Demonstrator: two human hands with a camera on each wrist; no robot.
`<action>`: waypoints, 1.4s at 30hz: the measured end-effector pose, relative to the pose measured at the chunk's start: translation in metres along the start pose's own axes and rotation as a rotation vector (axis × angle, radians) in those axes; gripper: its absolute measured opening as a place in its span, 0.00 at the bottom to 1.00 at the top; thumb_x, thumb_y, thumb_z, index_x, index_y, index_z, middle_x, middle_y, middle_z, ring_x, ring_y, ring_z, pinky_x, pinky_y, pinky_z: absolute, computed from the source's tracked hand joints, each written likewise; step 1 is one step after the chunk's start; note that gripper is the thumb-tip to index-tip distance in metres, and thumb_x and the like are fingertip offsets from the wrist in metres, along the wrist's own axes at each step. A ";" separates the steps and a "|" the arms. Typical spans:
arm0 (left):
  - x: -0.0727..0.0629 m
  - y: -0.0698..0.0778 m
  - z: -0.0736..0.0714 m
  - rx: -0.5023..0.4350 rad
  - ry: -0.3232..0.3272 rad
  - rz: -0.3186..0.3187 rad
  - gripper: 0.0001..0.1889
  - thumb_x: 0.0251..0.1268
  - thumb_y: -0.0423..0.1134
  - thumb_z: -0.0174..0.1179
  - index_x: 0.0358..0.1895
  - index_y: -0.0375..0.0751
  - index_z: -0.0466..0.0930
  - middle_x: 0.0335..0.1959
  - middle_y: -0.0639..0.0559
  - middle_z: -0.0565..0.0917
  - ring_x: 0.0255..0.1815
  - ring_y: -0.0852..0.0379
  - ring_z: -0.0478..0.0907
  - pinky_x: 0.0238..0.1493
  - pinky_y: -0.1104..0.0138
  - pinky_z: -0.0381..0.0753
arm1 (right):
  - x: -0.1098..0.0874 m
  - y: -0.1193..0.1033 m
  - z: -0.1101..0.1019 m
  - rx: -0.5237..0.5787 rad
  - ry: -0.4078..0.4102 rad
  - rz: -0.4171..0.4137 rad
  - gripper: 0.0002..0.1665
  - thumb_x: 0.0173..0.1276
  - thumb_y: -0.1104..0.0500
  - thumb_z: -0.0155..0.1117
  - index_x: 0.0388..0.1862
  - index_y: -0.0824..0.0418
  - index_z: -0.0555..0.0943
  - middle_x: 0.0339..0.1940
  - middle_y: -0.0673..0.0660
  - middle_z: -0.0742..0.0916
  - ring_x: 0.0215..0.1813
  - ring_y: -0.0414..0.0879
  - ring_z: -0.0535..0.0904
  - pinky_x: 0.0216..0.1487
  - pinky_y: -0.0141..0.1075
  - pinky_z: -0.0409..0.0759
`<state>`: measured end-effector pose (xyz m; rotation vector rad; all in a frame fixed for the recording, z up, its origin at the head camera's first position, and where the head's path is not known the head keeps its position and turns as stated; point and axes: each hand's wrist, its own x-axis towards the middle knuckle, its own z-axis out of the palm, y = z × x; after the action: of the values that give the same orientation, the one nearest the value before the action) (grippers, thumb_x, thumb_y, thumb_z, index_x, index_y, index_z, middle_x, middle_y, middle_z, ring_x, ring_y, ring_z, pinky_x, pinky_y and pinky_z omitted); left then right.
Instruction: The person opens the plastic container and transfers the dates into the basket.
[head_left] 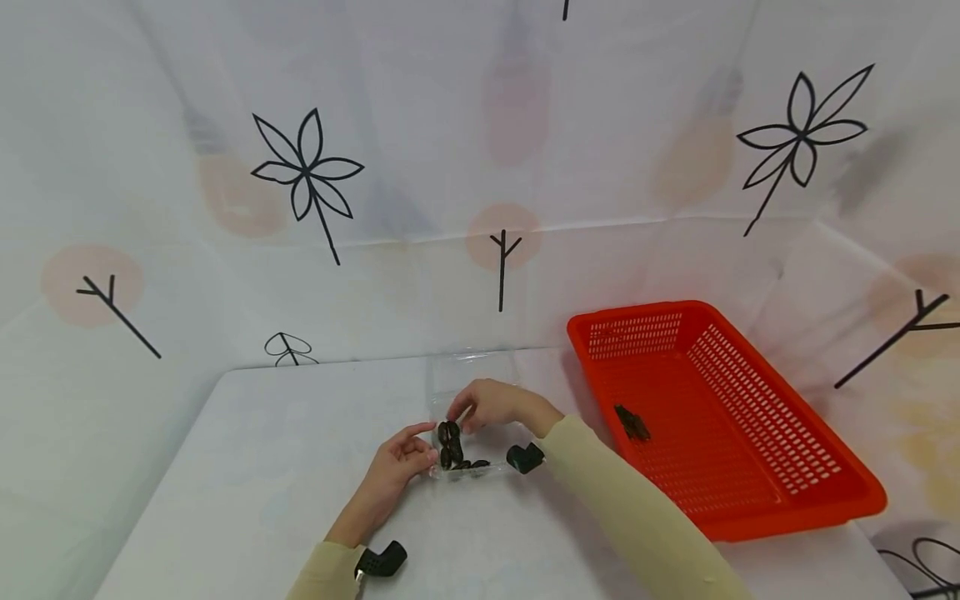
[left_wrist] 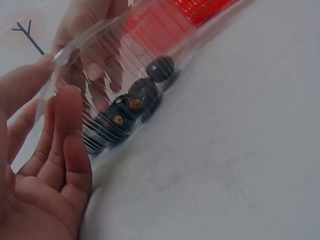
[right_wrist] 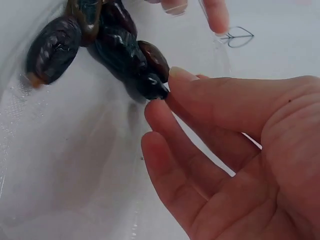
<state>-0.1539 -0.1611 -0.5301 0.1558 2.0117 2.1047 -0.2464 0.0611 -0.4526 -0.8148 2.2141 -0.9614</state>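
Note:
A clear plastic box (left_wrist: 165,30) stands on the table with its see-through lid (head_left: 472,367) folded back. Inside lie several dark, glossy, wrinkled dates (head_left: 450,457), along its left side and front wall. My left hand (head_left: 392,468) grips the box's left side, thumb and fingers about the wall. Reaching into the box from the right, my right hand (head_left: 495,404) pinches the end of a date (right_wrist: 145,82) between thumb and finger, beside the others. Another date (right_wrist: 55,50) with an orange-brown stem end lies near it in the right wrist view.
On the right of the table stands a red plastic basket (head_left: 825,462) with slotted walls. A small dark piece (head_left: 632,423) lies in it, too small to identify. A white patterned cloth (head_left: 420,292) hangs behind the white table (head_left: 262,467).

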 end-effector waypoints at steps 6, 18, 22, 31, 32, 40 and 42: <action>-0.003 0.009 0.000 0.035 -0.011 0.011 0.28 0.63 0.32 0.67 0.66 0.32 0.71 0.35 0.51 0.79 0.33 0.60 0.77 0.40 0.68 0.78 | 0.001 -0.002 0.006 -0.089 0.013 0.005 0.20 0.58 0.74 0.69 0.50 0.62 0.87 0.44 0.51 0.88 0.47 0.42 0.83 0.52 0.38 0.78; 0.000 0.023 -0.004 0.123 -0.054 0.035 0.28 0.63 0.30 0.67 0.66 0.27 0.70 0.36 0.48 0.78 0.33 0.60 0.81 0.42 0.66 0.80 | 0.003 -0.007 0.014 -0.212 0.084 0.028 0.19 0.55 0.76 0.70 0.41 0.57 0.90 0.35 0.47 0.88 0.39 0.38 0.81 0.45 0.34 0.78; 0.001 0.022 -0.005 0.122 -0.051 0.021 0.28 0.63 0.29 0.66 0.66 0.28 0.70 0.36 0.48 0.78 0.33 0.59 0.81 0.42 0.66 0.80 | 0.004 -0.007 0.016 -0.227 0.084 0.041 0.20 0.54 0.77 0.69 0.41 0.57 0.90 0.34 0.46 0.88 0.38 0.37 0.81 0.44 0.33 0.78; 0.002 0.022 -0.007 0.129 -0.054 0.028 0.27 0.64 0.29 0.66 0.66 0.28 0.70 0.35 0.49 0.77 0.32 0.60 0.80 0.40 0.67 0.78 | 0.003 -0.009 0.012 -0.255 0.050 0.045 0.21 0.56 0.76 0.65 0.41 0.56 0.91 0.36 0.46 0.88 0.39 0.37 0.79 0.45 0.34 0.77; 0.002 0.022 -0.007 0.135 -0.052 0.027 0.27 0.64 0.29 0.66 0.66 0.28 0.70 0.35 0.49 0.77 0.32 0.60 0.80 0.39 0.68 0.78 | 0.003 -0.009 0.011 -0.255 0.050 0.048 0.21 0.56 0.76 0.64 0.40 0.55 0.91 0.35 0.45 0.88 0.39 0.37 0.79 0.44 0.34 0.77; 0.005 0.022 -0.008 0.142 -0.053 0.044 0.27 0.63 0.26 0.64 0.66 0.27 0.71 0.35 0.49 0.76 0.31 0.61 0.80 0.37 0.69 0.77 | 0.003 -0.006 0.006 -0.245 0.062 0.042 0.17 0.59 0.73 0.62 0.40 0.56 0.91 0.35 0.45 0.88 0.38 0.39 0.81 0.41 0.33 0.77; 0.005 0.022 -0.008 0.137 -0.053 0.041 0.27 0.63 0.26 0.64 0.66 0.27 0.71 0.35 0.49 0.76 0.32 0.61 0.80 0.38 0.68 0.77 | 0.004 -0.004 0.006 -0.230 0.067 0.047 0.16 0.61 0.71 0.63 0.40 0.56 0.91 0.35 0.45 0.89 0.36 0.37 0.80 0.41 0.33 0.78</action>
<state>-0.1623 -0.1681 -0.5088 0.2749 2.1392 1.9638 -0.2433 0.0536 -0.4542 -0.8383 2.4221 -0.7295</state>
